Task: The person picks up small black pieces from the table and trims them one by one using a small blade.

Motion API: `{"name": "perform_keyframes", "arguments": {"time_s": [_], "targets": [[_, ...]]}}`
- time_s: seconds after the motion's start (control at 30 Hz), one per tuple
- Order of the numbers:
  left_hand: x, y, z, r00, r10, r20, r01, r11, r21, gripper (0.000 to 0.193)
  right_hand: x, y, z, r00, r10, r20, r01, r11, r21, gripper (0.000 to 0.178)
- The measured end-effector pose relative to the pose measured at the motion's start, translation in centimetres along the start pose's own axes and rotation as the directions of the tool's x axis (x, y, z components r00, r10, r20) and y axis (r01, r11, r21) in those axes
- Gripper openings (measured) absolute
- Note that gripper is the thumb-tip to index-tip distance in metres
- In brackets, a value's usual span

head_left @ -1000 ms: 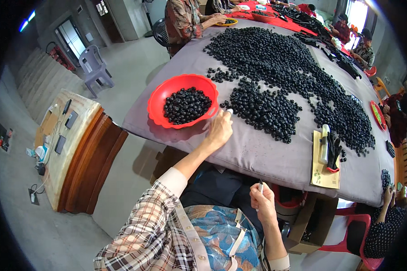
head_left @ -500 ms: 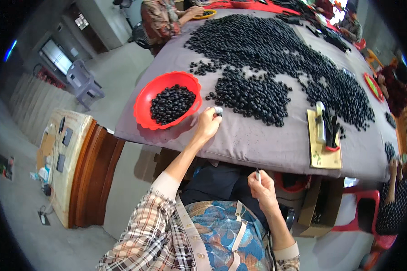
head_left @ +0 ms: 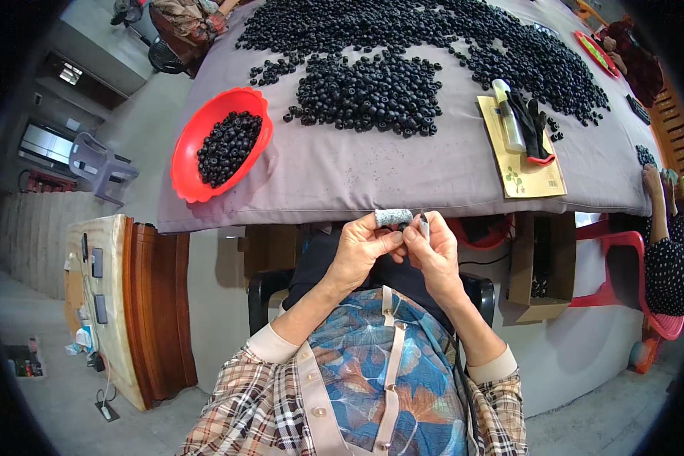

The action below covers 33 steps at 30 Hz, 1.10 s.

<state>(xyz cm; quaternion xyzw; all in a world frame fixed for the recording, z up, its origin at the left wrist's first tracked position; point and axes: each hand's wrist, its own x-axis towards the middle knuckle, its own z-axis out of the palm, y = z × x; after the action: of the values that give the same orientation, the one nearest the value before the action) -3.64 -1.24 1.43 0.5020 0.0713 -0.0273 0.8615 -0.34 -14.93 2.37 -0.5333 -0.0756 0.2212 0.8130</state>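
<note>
My left hand (head_left: 361,249), a grey wrap on its index finger, pinches a small black round piece (head_left: 404,226) just off the table's near edge. Right against it, my right hand (head_left: 435,254) is closed on a small slim tool (head_left: 424,225) with a pale body and a dark tip, its kind too small to make out. The fingertips of both hands meet around the piece. To the upper left, a red basin (head_left: 182,163) with a scalloped rim holds many similar black pieces. A loose pile of black pieces (head_left: 365,95), some with a hole through them, lies beyond my hands.
A grey cloth covers the table (head_left: 342,178). On its right lie a yellow envelope (head_left: 536,182), a clear bottle (head_left: 511,125) and a black glove (head_left: 536,133). Co-workers sit at the far left and right. Below stand a cardboard box (head_left: 520,281) and a red chair (head_left: 608,281).
My left hand has left the table beside the basin and come back to my right hand, now with a black piece in its fingers. The view has tilted downward.
</note>
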Motion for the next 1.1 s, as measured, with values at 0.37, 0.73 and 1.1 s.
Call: {"name": "perform_keyframes", "arguments": {"time_s": [0.37,0.73,1.1], "targets": [[-0.8,0.8,0.1,0.997,0.072,-0.010,-0.070,0.984,0.163,0.021,0.0,-0.1,-0.2,0.996,0.010,0.093,-0.012,1.000,0.022,0.012],[-1.0,1.0,0.5,0.979,0.201,0.040,-0.199,0.887,0.417,0.016,0.1,0.4,-0.3,0.987,0.131,0.091,-0.144,0.979,0.143,0.016],[-0.9,1.3,-0.3,0.995,0.105,0.006,-0.105,0.991,0.079,0.015,-0.6,-1.1,0.3,0.991,-0.004,0.136,-0.006,0.997,0.072,0.015]]}}
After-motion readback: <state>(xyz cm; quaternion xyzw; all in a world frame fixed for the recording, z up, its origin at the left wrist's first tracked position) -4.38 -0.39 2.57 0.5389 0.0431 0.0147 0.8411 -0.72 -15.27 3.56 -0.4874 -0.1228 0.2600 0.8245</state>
